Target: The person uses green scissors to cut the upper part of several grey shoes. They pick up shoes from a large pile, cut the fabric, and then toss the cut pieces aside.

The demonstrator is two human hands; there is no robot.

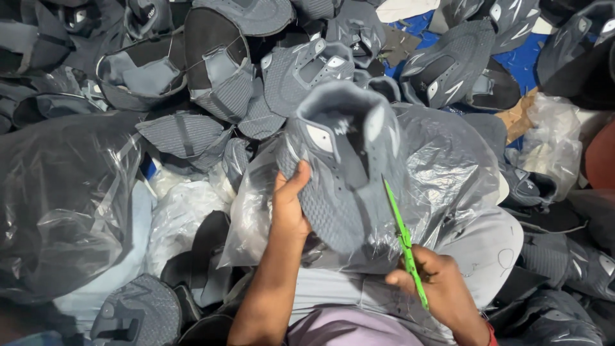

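Left hand (289, 204) fingers grasp grey shoe upper (343, 166); right hand (439, 288) fingers clenched on green scissors (403, 240), tip at upper.

A blue floor covering (525, 64) buried under shoe parts

Only patches of it show at the top right; grey shoe uppers (448, 64) lie heaped across it, with clear plastic bags (64, 198) and a crumpled bag (551, 141) among them.

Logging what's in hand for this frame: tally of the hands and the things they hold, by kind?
Hands: 2, left hand and right hand
Grey shoe upper: 1, in the left hand
Green scissors: 1, in the right hand
Total: 4
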